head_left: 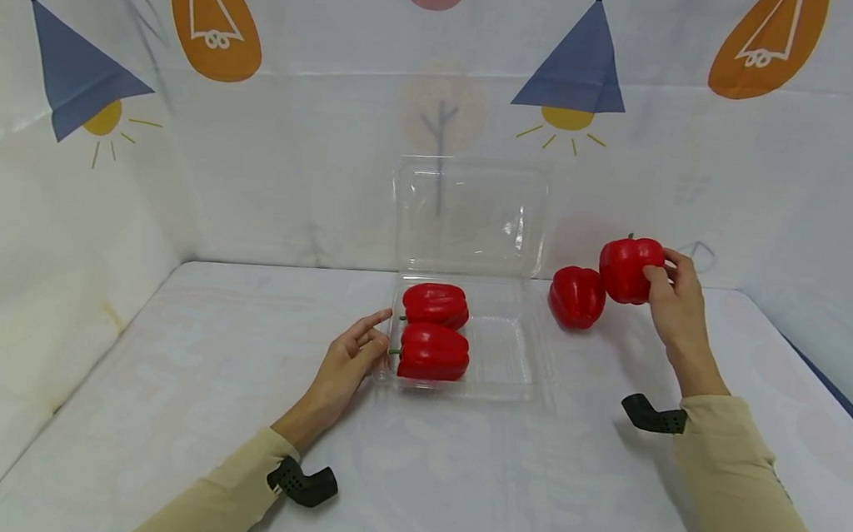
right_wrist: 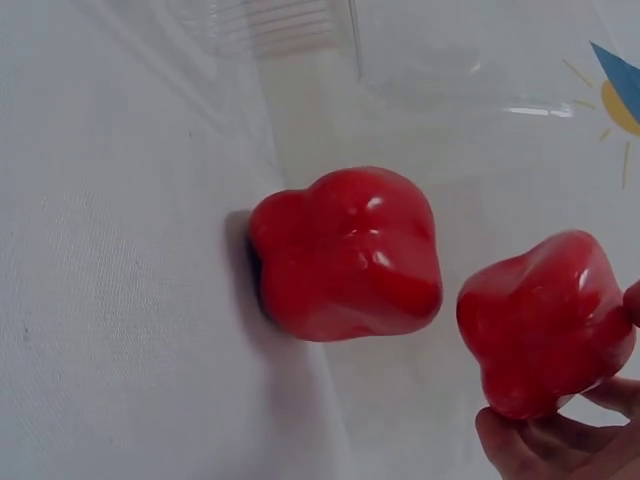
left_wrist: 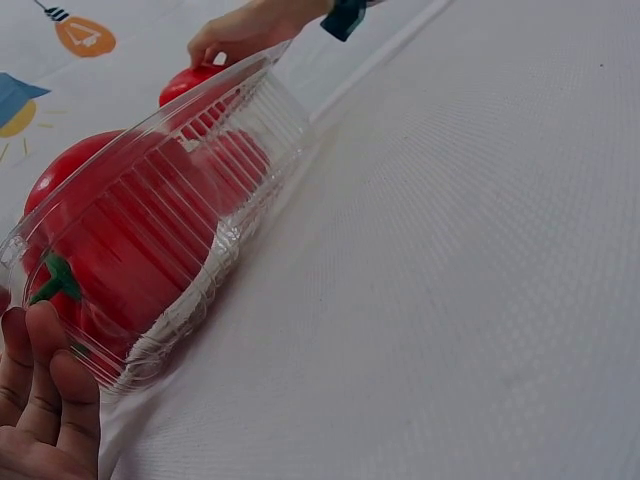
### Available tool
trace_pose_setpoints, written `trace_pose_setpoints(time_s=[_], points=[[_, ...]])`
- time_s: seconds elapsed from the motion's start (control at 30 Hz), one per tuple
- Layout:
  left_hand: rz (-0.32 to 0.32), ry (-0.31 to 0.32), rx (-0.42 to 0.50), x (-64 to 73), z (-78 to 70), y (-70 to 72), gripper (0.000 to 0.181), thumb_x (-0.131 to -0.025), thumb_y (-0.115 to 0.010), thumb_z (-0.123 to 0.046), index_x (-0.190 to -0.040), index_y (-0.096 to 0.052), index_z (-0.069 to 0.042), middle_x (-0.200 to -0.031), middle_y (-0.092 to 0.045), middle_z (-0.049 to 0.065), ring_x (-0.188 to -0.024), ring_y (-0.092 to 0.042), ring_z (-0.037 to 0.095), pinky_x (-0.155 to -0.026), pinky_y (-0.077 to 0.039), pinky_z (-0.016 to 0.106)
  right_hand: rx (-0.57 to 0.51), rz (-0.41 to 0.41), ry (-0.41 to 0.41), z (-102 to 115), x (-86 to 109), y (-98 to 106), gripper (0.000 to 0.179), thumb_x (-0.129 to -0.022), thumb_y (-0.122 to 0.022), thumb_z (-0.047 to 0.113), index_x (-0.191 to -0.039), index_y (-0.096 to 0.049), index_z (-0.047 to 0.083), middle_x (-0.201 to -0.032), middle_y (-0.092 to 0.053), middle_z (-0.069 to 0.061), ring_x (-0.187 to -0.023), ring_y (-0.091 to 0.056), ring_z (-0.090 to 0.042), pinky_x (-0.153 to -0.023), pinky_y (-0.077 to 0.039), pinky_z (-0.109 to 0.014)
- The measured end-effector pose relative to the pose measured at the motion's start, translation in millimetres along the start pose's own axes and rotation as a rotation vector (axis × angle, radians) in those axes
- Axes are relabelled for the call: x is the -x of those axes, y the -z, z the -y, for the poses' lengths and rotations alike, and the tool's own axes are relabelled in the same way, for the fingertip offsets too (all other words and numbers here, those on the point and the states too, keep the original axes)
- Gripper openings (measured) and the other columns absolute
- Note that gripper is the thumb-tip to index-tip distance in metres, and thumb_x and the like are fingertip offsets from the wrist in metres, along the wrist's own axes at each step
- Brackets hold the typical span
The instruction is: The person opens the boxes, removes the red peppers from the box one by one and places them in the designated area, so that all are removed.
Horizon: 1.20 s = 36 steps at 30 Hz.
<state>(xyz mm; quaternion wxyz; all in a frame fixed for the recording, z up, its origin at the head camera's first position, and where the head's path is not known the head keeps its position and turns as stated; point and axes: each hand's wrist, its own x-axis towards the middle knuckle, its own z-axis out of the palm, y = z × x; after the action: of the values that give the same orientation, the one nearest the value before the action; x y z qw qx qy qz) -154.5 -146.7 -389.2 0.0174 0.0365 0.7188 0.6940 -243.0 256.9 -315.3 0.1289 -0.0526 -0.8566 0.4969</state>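
Right hand (head_left: 681, 309) fingers hold a pepper (head_left: 625, 269); left hand (head_left: 346, 367) fingers, loosely extended, touch the container (head_left: 501, 347) (two peppers (head_left: 435, 353) inside). Apparently packing; next: carry leftward.

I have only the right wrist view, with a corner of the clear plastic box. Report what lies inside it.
Observer: Two red bell peppers lie on their sides in the left half of the clear plastic clamshell box.
Operator: Locate the left hand.
Observer: The left hand is at the box's left wall, by the peppers' stem ends.
Operator: Tell me how the pepper in the right hand is turned.
Observer: In the head view, the held bell pepper has its green stem pointing up above the right hand.
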Motion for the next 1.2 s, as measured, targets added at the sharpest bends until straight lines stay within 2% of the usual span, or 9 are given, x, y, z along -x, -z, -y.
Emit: trace_pose_setpoints(time_s=[0.17,0.2,0.27,0.33,0.47,0.5,0.57,0.7,1.2], points=[[0.004,-0.002,0.004,0.1,-0.4,0.1,0.042,-0.096,-0.054,-0.019,-0.137,-0.048,-0.023,-0.095,-0.053,0.005,-0.077,-0.048,0.007,-0.067,-0.044,0.017,-0.006,-0.004,-0.038,-2,-1.5,1,0.06,-0.099,-0.032,0.038,-0.151,-0.015,0.013,-0.153,-0.026,-0.015,-0.133,-0.036,-0.037,-0.105,-0.037,-0.054],[0.005,-0.002,0.006,0.1,-0.3,0.1,0.042,-0.096,-0.054,-0.019,-0.137,-0.048,-0.023,-0.095,-0.053,0.005,-0.077,-0.049,0.007,-0.067,-0.044,0.017,-0.005,-0.01,-0.045,-8,-4.4,2,0.06,-0.099,-0.034,0.04,-0.151,-0.016,0.016,-0.153,-0.026,-0.014,-0.132,-0.037,-0.034,-0.104,-0.04,-0.048],[0.007,-0.003,0.006,0.0,-0.1,0.1,0.042,-0.096,-0.054,-0.019,-0.137,-0.047,-0.023,-0.095,-0.053,0.005,-0.076,-0.049,0.007,-0.067,-0.044,0.017,-0.009,-0.006,-0.062,-13,-8.6,2,0.061,-0.099,-0.035,0.041,-0.151,-0.016,0.017,-0.154,-0.024,-0.013,-0.134,-0.035,-0.035,-0.105,-0.039,-0.048],[0.007,-0.003,0.006,-0.3,0.2,0.0,0.042,-0.096,-0.054,-0.019,-0.137,-0.047,-0.023,-0.094,-0.053,0.004,-0.077,-0.049,0.007,-0.068,-0.045,0.017,0.007,-0.009,-0.053,-35,-22.2,3,0.062,-0.097,-0.037,0.048,-0.15,-0.016,0.025,-0.154,-0.025,-0.009,-0.132,-0.037,-0.032,-0.102,-0.044,-0.042],[0.002,0.001,0.002,-0.7,0.6,-0.2,0.042,-0.096,-0.054,-0.019,-0.137,-0.047,-0.024,-0.094,-0.053,0.003,-0.077,-0.05,0.008,-0.069,-0.046,0.017,0.019,0.013,-0.068,-42,-26.0,4,0.064,-0.096,-0.035,0.053,-0.151,-0.014,0.027,-0.153,-0.025,-0.01,-0.132,-0.035,-0.034,-0.101,-0.044,-0.047],[0.001,0.003,0.001,-0.7,0.7,-0.2,0.042,-0.096,-0.055,-0.019,-0.137,-0.048,-0.024,-0.094,-0.053,0.003,-0.077,-0.05,0.008,-0.069,-0.045,0.017,0.02,0.017,-0.068,-43,-25.6,4,0.065,-0.096,-0.035,0.054,-0.151,-0.013,0.026,-0.153,-0.025,-0.011,-0.131,-0.035,-0.035,-0.101,-0.044,-0.047],[0.0,0.004,0.001,-0.7,1.0,-0.1,0.042,-0.096,-0.055,-0.019,-0.137,-0.048,-0.024,-0.094,-0.053,0.004,-0.077,-0.05,0.008,-0.068,-0.045,0.017,0.005,0.04,-0.093,-27,-14.4,4,0.065,-0.098,-0.033,0.047,-0.152,-0.011,0.017,-0.152,-0.023,-0.017,-0.133,-0.032,-0.039,-0.103,-0.038,-0.054],[0.004,0.002,0.002,-0.8,1.7,0.2,0.043,-0.096,-0.055,-0.02,-0.137,-0.047,-0.023,-0.094,-0.053,0.004,-0.076,-0.049,0.007,-0.067,-0.044,0.017,0.004,0.067,-0.092,-19,-7.8,4,0.065,-0.099,-0.03,0.042,-0.151,-0.009,0.008,-0.151,-0.022,-0.024,-0.132,-0.03,-0.044,-0.105,-0.034,-0.058],[0.002,0.003,0.003,-0.1,-0.2,-0.1,0.042,-0.096,-0.055,-0.019,-0.137,-0.047,-0.023,-0.095,-0.053,0.005,-0.076,-0.049,0.006,-0.067,-0.044,0.017,0.042,0.104,-0.087,-27,-10.4,3,0.064,-0.099,-0.025,0.038,-0.149,-0.012,0.002,-0.148,-0.027,-0.028,-0.129,-0.033,-0.044,-0.105,-0.033,-0.059]])
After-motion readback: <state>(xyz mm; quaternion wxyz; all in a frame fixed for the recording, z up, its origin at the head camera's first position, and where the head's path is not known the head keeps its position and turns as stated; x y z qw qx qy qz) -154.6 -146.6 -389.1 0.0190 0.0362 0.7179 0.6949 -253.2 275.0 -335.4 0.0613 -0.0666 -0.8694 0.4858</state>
